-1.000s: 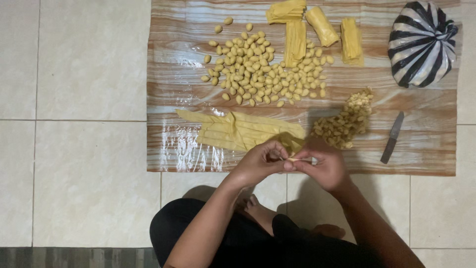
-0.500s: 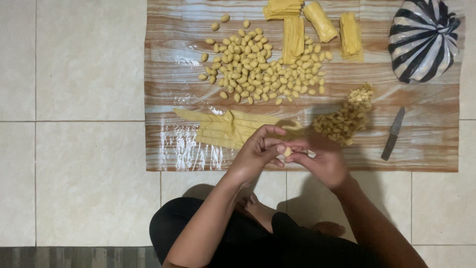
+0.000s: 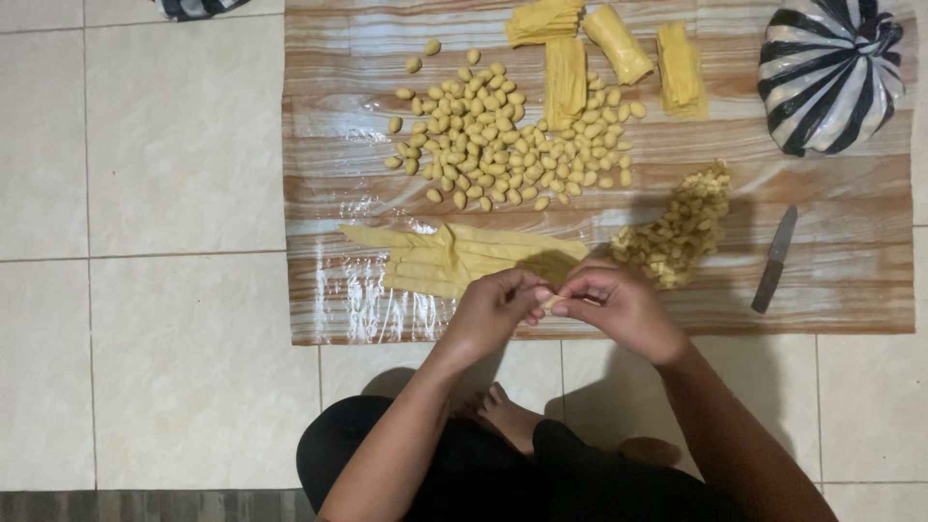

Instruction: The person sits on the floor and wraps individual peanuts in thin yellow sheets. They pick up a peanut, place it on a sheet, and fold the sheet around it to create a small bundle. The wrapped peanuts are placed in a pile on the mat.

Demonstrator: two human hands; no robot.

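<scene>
Here the left hand (image 3: 493, 311) and right hand (image 3: 619, 307) pinch one small dough piece (image 3: 551, 303) together, shaping it; shaped dough nuggets (image 3: 503, 135) lie at twelve o'clock, out of the way.

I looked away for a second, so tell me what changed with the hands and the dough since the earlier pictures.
Little changed. Left hand and right hand remain together over the mat's near edge, pinching a small yellow dough piece; its position between the fingertips shifted slightly. The flat yellow dough strips, shaped pieces, knife and striped bag stayed put.
</scene>
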